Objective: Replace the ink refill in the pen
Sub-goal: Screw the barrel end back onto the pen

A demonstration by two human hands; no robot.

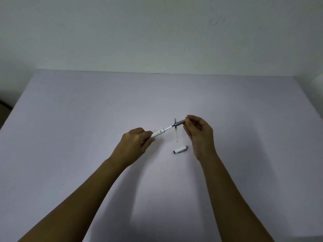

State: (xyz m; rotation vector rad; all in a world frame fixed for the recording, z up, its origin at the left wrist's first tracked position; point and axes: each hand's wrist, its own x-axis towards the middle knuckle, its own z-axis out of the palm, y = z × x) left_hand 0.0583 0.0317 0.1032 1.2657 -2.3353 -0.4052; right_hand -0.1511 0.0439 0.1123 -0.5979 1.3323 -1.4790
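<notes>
Only a pen cap [181, 149] and spare refill [176, 135] obstruct the table [87, 119].

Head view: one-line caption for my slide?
Left hand holds the white pen barrel, right hand the grey tip section; cap lies on table.

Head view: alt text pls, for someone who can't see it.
Over a pale table, the left hand holds a white pen barrel with a refill sticking out, while the right hand holds the grey tip section at its end. A thin refill and the pen cap lie between the hands.
</notes>
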